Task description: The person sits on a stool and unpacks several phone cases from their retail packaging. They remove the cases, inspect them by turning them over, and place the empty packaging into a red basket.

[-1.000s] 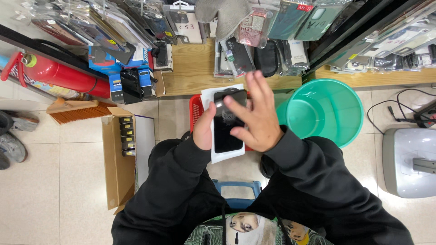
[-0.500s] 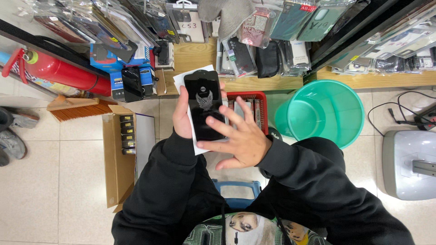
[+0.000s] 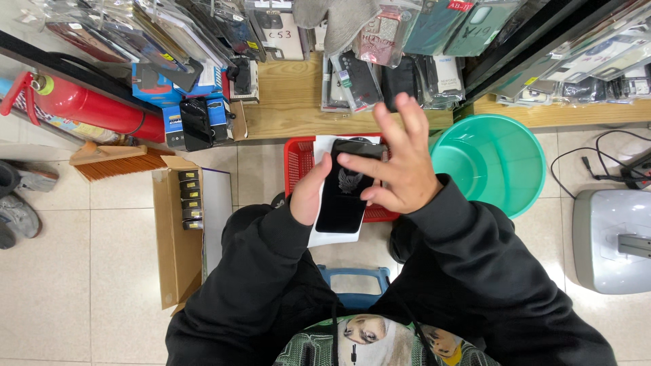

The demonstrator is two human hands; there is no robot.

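Observation:
My left hand (image 3: 309, 196) grips the left edge of a black phone case (image 3: 342, 196) that lies on a white packaging sleeve (image 3: 332, 236). Resting on the case's upper right part is my right hand (image 3: 397, 166), fingers spread and the thumb across the top. Both are held above a red plastic basket (image 3: 297, 166) on the tiled floor. My black sleeves fill the lower middle of the view.
A teal plastic basin (image 3: 498, 163) stands right of the basket. An open cardboard box (image 3: 178, 237) with small dark items sits at left, beside a brush (image 3: 115, 161) and a red fire extinguisher (image 3: 95, 108). Packaged phone cases crowd the wooden shelf (image 3: 288, 102). A grey appliance (image 3: 610, 240) is at right.
The case and sleeve swung left toward the shelf, then came back over the red basket. My right hand went from open below the case to resting on its top.

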